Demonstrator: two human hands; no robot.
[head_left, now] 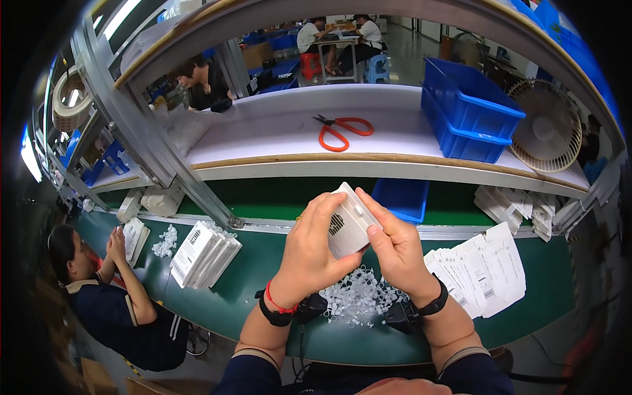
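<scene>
- I sit at a long green table (263,276) in a big work room, with a white shelf (276,131) above it.
- Blue bins (467,108) and red scissors (342,131) rest on the shelf, out of my way.
- A stack of white boxes (204,253) waits to my left, close enough to grab.
- Both hands grip one white box (347,227) above the table: my left hand (315,247) wraps its side, my right hand (395,243) pinches its edge.
- Little clear bits (355,299) lie in a heap just under my hands.

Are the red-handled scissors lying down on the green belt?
No, the scissors lie up on the white shelf, above the green belt.
</scene>
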